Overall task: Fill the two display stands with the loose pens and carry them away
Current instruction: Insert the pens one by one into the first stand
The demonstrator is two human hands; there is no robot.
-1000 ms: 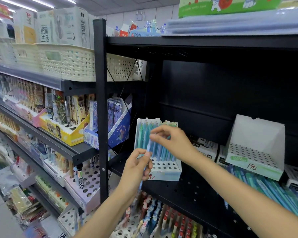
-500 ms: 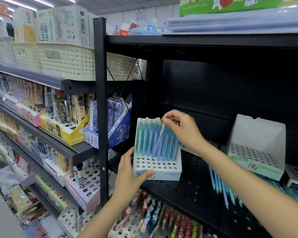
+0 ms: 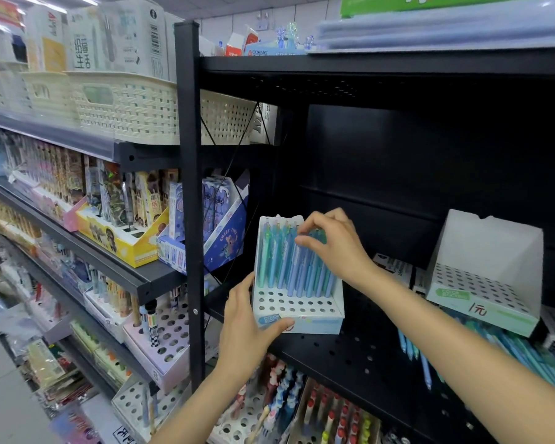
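Two stands sit on the black shelf (image 3: pixel 350 354): the near stand (image 3: pixel 298 312), at about 6 o'clock of the view's centre, has its back rows packed with blue and green pens (image 3: pixel 289 261) and its front rows of holes bare, while the far stand (image 3: pixel 484 283), at 4 o'clock, holds nothing. The left hand (image 3: pixel 247 328) clasps the near stand's lower left corner, thumb laid across its front label. The right hand (image 3: pixel 330 245) reaches over the pen tops with fingers curled, seemingly pinching one pen, though the grasp itself is partly hidden. Loose pens (image 3: pixel 507 347) lie flat on the shelf at 4 to 5 o'clock, below the far stand. Judging from this, several risks stand out: a pen pushed in askew could miss its hole and splay its neighbours; the light card stand could tip backwards if the left hand lets go; and loose pens near the shelf lip could roll off if a forearm brushes them.
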